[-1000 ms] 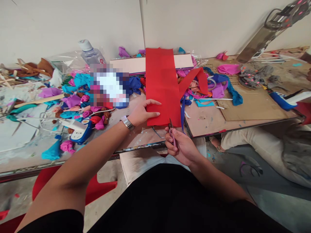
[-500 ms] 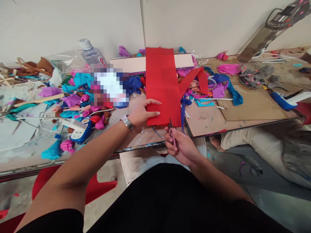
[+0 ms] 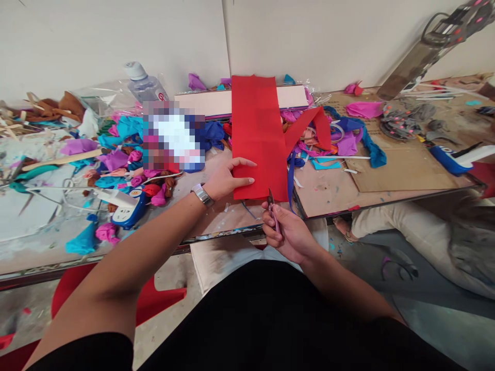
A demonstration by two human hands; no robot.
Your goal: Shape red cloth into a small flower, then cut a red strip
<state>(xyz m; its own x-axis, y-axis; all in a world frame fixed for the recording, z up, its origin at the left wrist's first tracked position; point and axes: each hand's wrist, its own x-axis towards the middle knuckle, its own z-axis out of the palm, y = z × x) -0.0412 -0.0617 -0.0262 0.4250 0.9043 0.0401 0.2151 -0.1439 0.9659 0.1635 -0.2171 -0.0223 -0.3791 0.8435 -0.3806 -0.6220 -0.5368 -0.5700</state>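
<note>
A long red sheet of crepe paper or cloth (image 3: 257, 123) lies lengthwise from the back of the table towards me. My left hand (image 3: 224, 178), with a metal watch at the wrist, rests on the sheet's near left part. Its thumb and index finger are stretched out flat and apart; the other fingers are hidden. In my right hand (image 3: 288, 229) is a pair of scissors (image 3: 275, 219) with pinkish handles, its blades at the sheet's near edge. A narrower folded red strip (image 3: 309, 129) lies right of the sheet.
Crumpled coloured pieces (image 3: 124, 159) crowd the table on the left. A clear bottle (image 3: 145, 85) stands behind them. A blue-and-white power strip (image 3: 129, 208) lies near the front. Cardboard (image 3: 402, 170) covers part of the right side. Another person's leg (image 3: 410, 232) is at right.
Almost nothing differs. Both hands, the scissors and the red sheet hold nearly the same places; the view has shifted very slightly.
</note>
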